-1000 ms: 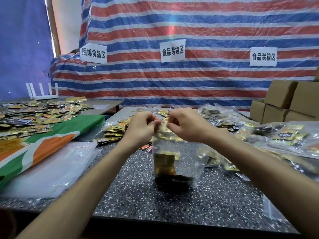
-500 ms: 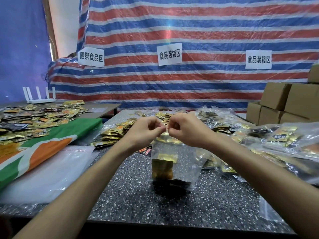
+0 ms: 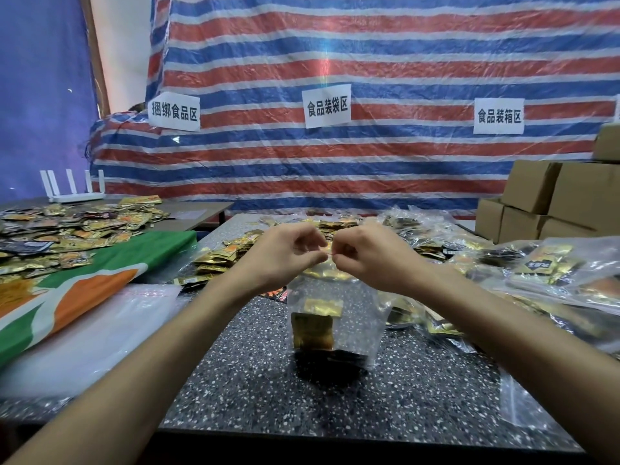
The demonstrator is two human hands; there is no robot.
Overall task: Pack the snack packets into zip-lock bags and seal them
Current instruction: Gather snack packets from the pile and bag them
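Tabletop [image 3: 251, 391] nearest, dark and speckled; one flat empty bag [image 3: 523, 401] at 5 o'clock, a stack [image 3: 100, 323] of the same at 8 o'clock beside a green-and-orange cloth [image 3: 100, 273].

Dead centre, just beyond: bag [image 3: 359, 317] upright, bottom at or just off the tabletop, impossible to tell which. Gold packets [image 3: 313, 330] low inside, darker ones beneath. Held by the top edge alone. Pinched from 11 o'clock by left hand [image 3: 281, 256], thumb against forefinger, remaining fingers loosely curled; pinched from 1 o'clock by right hand [image 3: 372, 260], closed on the same edge. Fingertips [image 3: 320, 259] of the two nearly meeting at the middle of the red zip line [image 3: 330, 254].

Judged as the sealing step: filled, mouth pressed together mid-strip, extent of closure toward the corners impossible to tell. Next move probably calls for running each pinch outward along the zip line, left toward 9 o'clock, right toward 3 o'clock, pressing firmly right to the corners and keeping the bag upright to hold packets clear of the track.

Farther off: loose packets [image 3: 221, 260] from 10 to 12 o'clock, filled bags [image 3: 553, 273] heaped at 3 o'clock, boxes [image 3: 543, 203] behind them at 2 o'clock, second table [image 3: 214, 209] at 10 o'clock strewn with more. Farthest, at 12 o'clock, striped tarp [image 3: 369, 162] with three paper signs [image 3: 327, 105].
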